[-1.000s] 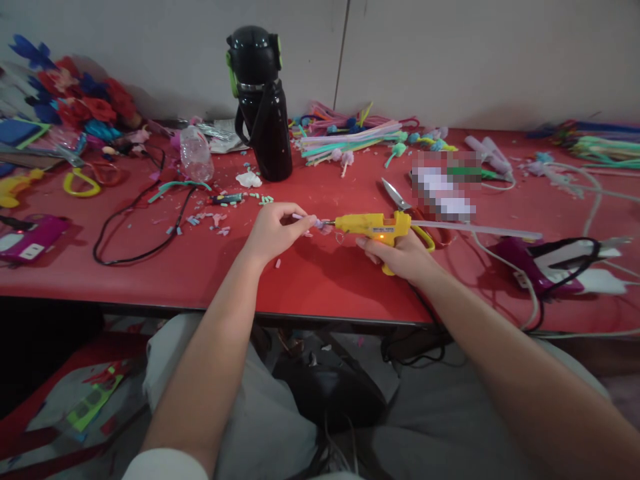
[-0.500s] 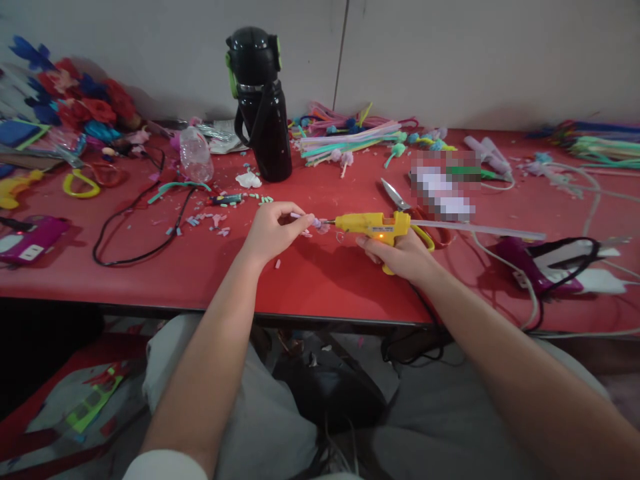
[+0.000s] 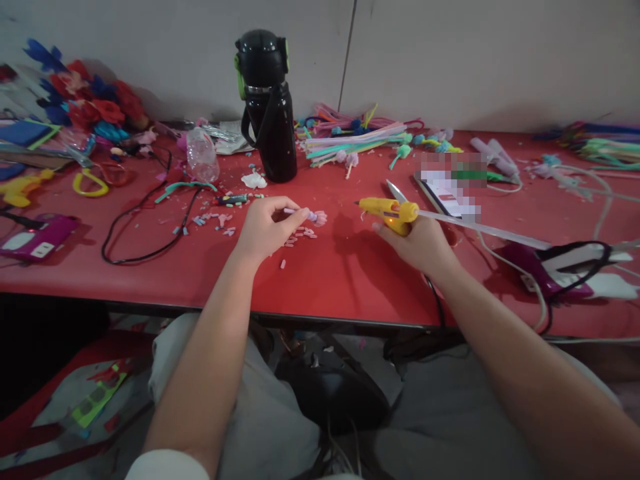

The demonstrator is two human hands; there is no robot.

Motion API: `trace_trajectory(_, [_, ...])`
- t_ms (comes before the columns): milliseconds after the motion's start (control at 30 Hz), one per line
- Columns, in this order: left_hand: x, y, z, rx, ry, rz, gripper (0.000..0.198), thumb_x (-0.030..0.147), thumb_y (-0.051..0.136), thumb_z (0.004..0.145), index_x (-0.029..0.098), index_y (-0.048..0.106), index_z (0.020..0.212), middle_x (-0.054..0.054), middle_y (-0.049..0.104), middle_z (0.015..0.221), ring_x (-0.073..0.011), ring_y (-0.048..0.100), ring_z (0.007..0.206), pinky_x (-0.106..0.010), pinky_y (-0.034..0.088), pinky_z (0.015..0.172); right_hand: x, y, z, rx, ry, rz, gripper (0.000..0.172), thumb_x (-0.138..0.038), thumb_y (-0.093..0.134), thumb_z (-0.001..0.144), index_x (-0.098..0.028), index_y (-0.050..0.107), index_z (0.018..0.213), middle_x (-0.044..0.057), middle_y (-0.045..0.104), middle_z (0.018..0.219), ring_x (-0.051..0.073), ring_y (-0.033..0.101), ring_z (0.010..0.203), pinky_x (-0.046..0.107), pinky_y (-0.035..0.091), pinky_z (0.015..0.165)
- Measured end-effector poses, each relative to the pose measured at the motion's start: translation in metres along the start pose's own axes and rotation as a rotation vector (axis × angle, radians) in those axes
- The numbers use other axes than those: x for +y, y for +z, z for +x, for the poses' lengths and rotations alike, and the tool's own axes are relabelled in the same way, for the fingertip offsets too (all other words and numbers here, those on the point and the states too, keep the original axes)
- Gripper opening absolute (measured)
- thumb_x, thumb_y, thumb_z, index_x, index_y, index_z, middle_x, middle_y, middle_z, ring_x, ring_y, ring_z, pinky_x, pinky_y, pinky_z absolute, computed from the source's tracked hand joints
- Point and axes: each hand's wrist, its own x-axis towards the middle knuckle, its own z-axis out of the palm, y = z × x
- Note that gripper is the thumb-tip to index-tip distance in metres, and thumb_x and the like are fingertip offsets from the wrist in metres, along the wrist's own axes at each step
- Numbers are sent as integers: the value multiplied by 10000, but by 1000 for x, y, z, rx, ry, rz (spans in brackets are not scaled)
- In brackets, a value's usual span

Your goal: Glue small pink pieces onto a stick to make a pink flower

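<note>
My left hand [image 3: 270, 227] pinches a small lilac stem with a pink and purple tufted end [image 3: 318, 217], which points right. In my right hand [image 3: 425, 247] is a yellow glue gun [image 3: 389, 211], its dark nozzle pointing left and a long clear glue stick [image 3: 490, 232] sticking out of its back. A gap of red table separates the nozzle from the tufted end. Small pink pieces [image 3: 303, 233] lie scattered just below and beside my left hand. Scissors [image 3: 396, 191] lie behind the glue gun, partly hidden by it.
A black bottle [image 3: 273, 133] stands at the back of the red table [image 3: 320, 287]. Bundled pipe cleaners [image 3: 355, 143] lie to its right, a clear plastic bottle [image 3: 202, 157] to its left. Nearby are a phone [image 3: 445, 193], yellow-handled scissors [image 3: 90, 183], and purple power strips [image 3: 45, 237] with cables.
The glue gun has moved right, away from the piece in my left hand, and turned. The tufted pink end now shows clearly. The camera view has shifted slightly.
</note>
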Motion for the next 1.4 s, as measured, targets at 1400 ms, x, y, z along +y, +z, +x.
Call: trace_trajectory(1400, [-10,-21,6,322,-58,-17,232,331,689,847,210,629,659,13,592,596,-127,557,584,-264,406,511,-78,124,33,-265,-215,-9,125,-257,629,920,-204,741,904,96,710,974,218,632,806,354,512,759])
